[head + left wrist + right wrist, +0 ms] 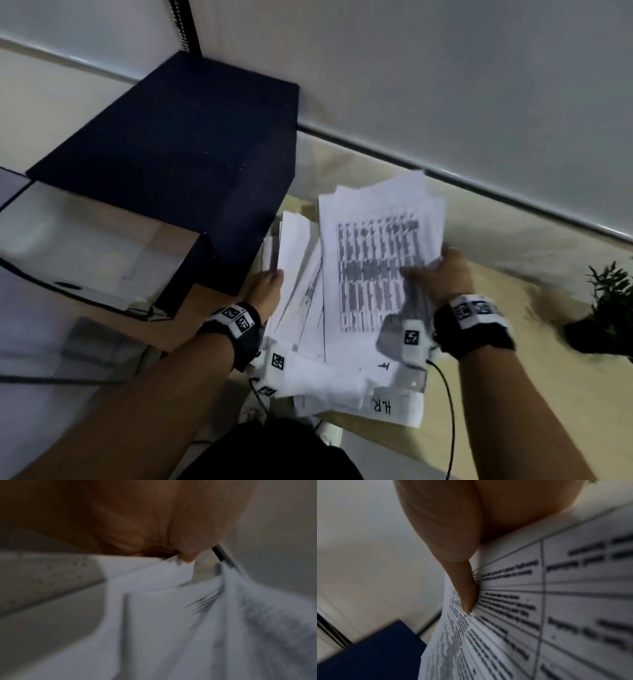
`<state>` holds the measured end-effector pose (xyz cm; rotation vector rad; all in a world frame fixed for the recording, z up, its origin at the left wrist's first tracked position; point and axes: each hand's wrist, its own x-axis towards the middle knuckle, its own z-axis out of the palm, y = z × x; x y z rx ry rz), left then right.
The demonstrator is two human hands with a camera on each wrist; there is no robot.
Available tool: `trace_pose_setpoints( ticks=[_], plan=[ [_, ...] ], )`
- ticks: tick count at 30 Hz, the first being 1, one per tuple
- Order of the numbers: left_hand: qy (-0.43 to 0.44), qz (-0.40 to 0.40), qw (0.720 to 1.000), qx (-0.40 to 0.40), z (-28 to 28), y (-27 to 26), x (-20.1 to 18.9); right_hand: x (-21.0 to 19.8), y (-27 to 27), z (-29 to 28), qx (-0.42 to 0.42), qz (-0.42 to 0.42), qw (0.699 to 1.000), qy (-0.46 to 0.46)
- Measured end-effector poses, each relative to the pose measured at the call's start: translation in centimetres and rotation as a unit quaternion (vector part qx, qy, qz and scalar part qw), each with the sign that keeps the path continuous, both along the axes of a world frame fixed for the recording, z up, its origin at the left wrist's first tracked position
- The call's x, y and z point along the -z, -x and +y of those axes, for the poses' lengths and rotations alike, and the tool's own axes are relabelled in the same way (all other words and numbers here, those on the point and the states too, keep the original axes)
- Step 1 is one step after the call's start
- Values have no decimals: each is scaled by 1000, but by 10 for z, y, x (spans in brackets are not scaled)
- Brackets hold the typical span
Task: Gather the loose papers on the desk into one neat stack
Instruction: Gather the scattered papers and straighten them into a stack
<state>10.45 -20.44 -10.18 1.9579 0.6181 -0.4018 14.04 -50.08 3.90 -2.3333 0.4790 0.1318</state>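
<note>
A pale wooden desk (496, 394) runs under me to a light wall, dim and blurred with motion. Nearest me, the bottom sheets (376, 407) of the pile hang toward the desk's front edge; one reads "H.R." in black marker, and another above it shows a lone "T". Over them lies the fanned, crooked heap of loose papers (308, 308), partly on the desk and partly lifted. My left hand (265, 291) holds the heap's left edge, thumb on top as far as the wrist view shows, the fingers themselves hidden. My right hand (442, 277) pinches a bundle topped by a printed table (376, 270), thumb (464, 588) pressed on the face and fingers underneath; the table's text is too blurred to read. I judge these sheets light, limp and slippery against each other, so a corner pinch lets them fan and slide; better to take both long edges, stand the lot upright and tap it square. To my left stands a dark blue box (171, 144) with an open white tray (85, 246) beside it, and at far right a small potted plant (606, 308).
</note>
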Motion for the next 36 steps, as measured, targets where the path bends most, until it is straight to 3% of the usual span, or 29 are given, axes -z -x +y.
trace_pose_setpoints(
  ticks=[2,5,9,13,15,17,20,23,26,29,33,36],
  plan=[
    [49,32,997,-53,-4,-1,-9,51,-5,10,-19,53,998,6],
    [-29,51,998,-9,-20,3,-22,111,0,38,-49,107,993,29],
    [-106,14,993,44,-27,3,-25,124,17,68,-82,146,984,60],
    [-56,-112,990,63,-12,8,-36,108,22,44,-65,116,989,59],
    [5,-173,984,46,-8,12,-51,87,21,34,-7,51,996,-68],
    [81,-219,972,35,-7,16,-73,62,15,28,24,-32,982,-186],
    [180,-267,946,26,-14,20,-115,11,10,26,37,-126,955,-268],
    [181,-336,924,1,-17,12,-152,-33,8,27,29,-222,922,-316],
    [146,-400,905,3,-13,7,-168,-48,15,35,9,-267,913,-309],
    [133,-352,927,-9,-14,10,-147,-28,24,41,30,-241,917,-315],
    [89,-255,963,-10,-21,18,-99,11,30,52,41,-143,956,-255],
    [89,-219,972,-6,-25,13,-82,27,33,59,69,-106,959,-253]
  ],
)
